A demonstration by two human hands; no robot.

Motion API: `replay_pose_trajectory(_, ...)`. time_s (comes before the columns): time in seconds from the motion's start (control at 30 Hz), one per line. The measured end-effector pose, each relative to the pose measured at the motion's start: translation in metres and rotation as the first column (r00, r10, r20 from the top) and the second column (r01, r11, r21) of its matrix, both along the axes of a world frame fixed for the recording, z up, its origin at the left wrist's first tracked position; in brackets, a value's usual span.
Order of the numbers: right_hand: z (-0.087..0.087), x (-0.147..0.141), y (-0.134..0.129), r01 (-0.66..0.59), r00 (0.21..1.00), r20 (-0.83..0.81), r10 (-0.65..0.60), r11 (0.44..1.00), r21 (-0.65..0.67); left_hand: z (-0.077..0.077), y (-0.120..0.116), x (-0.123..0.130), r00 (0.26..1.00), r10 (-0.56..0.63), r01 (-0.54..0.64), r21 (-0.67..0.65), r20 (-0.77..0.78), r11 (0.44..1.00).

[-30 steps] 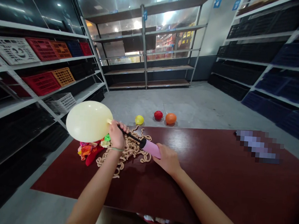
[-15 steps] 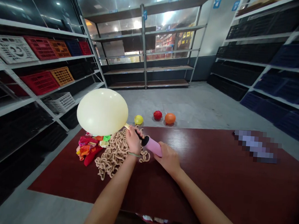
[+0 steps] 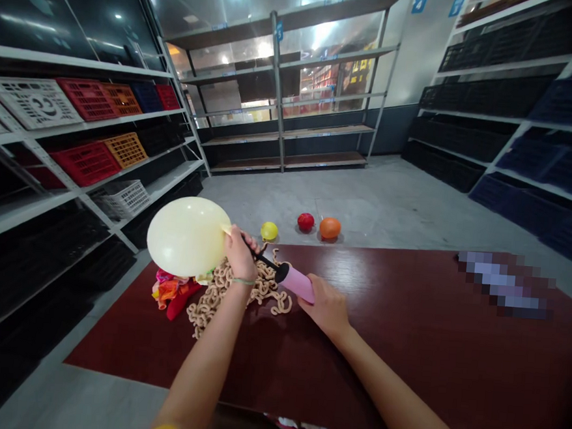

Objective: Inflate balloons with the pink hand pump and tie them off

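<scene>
Left hand [image 3: 241, 254]: closed; your fingers wrap the balloon's neck where it meets the black nozzle of the hand pump, above the worktop. A thin green band [image 3: 245, 281] circles your wrist.

Right hand [image 3: 326, 307]: closed around the end of the pink barrel of the hand pump [image 3: 297, 284].

Pale yellow balloon [image 3: 188, 237]: rounded and inflated, held up on the pump's nozzle to the left of your left hand, above the colored pile.

Worktop [image 3: 403, 353]: dark red with a glossy surface. Tan twisted long balloons [image 3: 226, 295] lie in a tangled heap beneath your left hand, and a bunch of multicolored limp balloons [image 3: 173, 291] lies just left of them. A pixelated object [image 3: 504, 282] at the far right edge is too blurred to identify.

Floor [image 3: 375, 204]: beyond the worktop, a yellow balloon [image 3: 268, 231], a red balloon [image 3: 306, 222] and an orange balloon [image 3: 330, 228] sit close together.

Shelves: to your left, white metal shelving [image 3: 92, 184] carries red, orange and white plastic crates. Dark crates [image 3: 564, 155] fill the shelves to your right.
</scene>
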State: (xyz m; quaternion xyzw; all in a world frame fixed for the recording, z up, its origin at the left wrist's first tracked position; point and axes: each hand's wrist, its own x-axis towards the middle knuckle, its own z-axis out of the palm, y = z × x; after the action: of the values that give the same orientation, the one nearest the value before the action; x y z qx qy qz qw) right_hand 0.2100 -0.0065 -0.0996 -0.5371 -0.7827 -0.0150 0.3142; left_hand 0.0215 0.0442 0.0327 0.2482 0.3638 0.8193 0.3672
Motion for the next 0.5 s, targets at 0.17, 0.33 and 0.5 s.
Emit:
replay_pose_trajectory(0.17,-0.003,0.002,-0.001,0.023,1.000,-0.004,-0.023,0.999,0.031,-0.028,-0.009,0.039,0.992,-0.115,0.114,-0.032,-0.042,0.993)
replay_pose_trajectory(0.33,-0.001,0.000,-0.003,-0.022,1.000,0.010,0.022,1.000,0.013,-0.010,-0.006,0.020,0.989,-0.145,0.144,-0.034,-0.043,0.989)
replay_pose_trajectory(0.5,0.001,-0.002,-0.001,-0.044,0.998,-0.041,0.044,0.999,-0.020,0.031,0.008,-0.017,0.997,-0.068,0.071,0.065,-0.044,0.995)
